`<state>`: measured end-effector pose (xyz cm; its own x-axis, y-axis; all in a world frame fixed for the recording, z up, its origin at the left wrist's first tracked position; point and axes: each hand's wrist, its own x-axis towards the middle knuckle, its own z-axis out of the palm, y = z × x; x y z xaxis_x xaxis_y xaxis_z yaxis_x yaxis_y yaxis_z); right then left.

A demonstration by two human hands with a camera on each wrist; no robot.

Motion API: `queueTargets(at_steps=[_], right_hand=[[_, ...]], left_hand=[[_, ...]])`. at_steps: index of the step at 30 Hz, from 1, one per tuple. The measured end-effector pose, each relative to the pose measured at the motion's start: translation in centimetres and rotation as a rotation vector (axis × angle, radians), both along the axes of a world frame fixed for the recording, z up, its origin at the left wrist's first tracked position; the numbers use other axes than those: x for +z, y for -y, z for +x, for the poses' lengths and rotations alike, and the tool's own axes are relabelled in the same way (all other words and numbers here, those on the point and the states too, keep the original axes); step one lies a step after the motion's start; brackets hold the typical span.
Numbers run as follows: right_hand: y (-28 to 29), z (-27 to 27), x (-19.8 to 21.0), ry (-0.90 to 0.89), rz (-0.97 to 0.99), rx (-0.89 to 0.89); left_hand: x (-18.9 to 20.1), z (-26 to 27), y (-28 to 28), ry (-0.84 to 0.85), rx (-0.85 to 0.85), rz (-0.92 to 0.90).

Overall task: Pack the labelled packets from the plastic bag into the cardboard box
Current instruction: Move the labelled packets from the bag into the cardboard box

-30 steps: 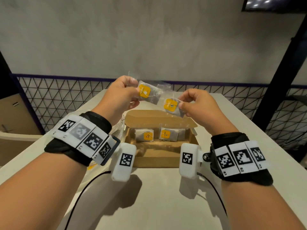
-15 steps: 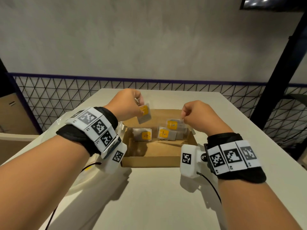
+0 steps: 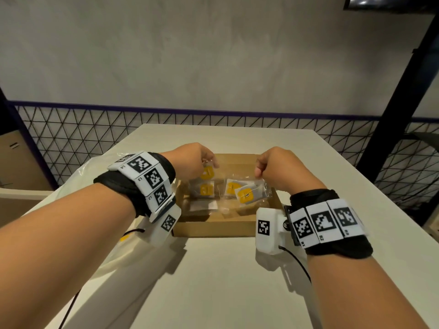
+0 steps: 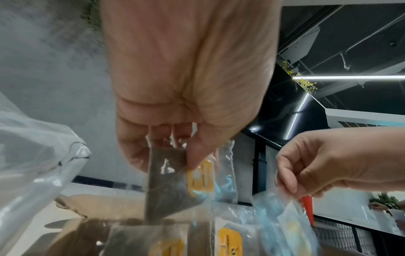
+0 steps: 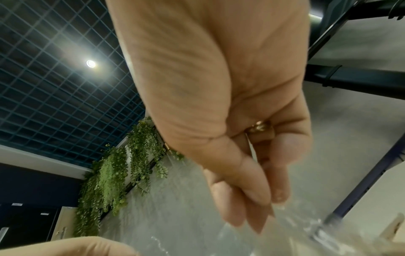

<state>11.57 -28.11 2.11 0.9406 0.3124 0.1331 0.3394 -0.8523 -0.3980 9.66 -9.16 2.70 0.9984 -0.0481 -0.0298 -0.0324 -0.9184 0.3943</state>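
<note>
An open cardboard box point(image 3: 213, 227) sits mid-table with two clear packets bearing yellow labels lying inside point(image 3: 206, 189), point(image 3: 231, 187). My left hand point(image 3: 190, 160) pinches the top of another labelled packet point(image 3: 207, 172) and holds it upright over the box's back left; the left wrist view shows thumb and fingers point(image 4: 195, 155) on that packet point(image 4: 173, 181). My right hand point(image 3: 273, 172) pinches a corner of a fourth packet point(image 3: 248, 194) held low over the box's right side. The plastic bag point(image 3: 78, 176) lies at the left, partly behind my left arm.
The box stands on a white table point(image 3: 237, 281) with its lid flap folded back. A black mesh railing point(image 3: 95, 129) runs behind the table and a dark post point(image 3: 392, 110) rises at the right. A brown box point(image 3: 14, 160) stands beyond the table at far left.
Both hands have come down from in front of the wall to just over the box, each carrying its packet. The right packet now hangs lower, among the ones inside.
</note>
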Motion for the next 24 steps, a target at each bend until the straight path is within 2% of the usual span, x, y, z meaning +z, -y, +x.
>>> queueTargets(at_steps=[5, 8, 15, 20, 24], right_hand=[[-0.2, 0.5, 0.4, -0.086, -0.101, -0.084], [-0.2, 0.5, 0.0, -0.099, -0.162, -0.059], [0.0, 0.5, -1.3, -0.189, -0.318, 0.019], [-0.1, 0.7, -1.0, -0.197, -0.369, 0.001], [0.0, 0.6, -1.0, -0.220, -0.329, -0.017]], left_hand=[[-0.3, 0.6, -0.2, 0.086, 0.013, -0.047], [-0.5, 0.6, -0.2, 0.086, -0.005, -0.047], [-1.4, 0.5, 0.3, 0.105, -0.113, 0.252], [-1.2, 0.7, 0.6, 0.071, -0.097, 0.335], [-1.2, 0.9, 0.8, 0.088, -0.052, 0.375]])
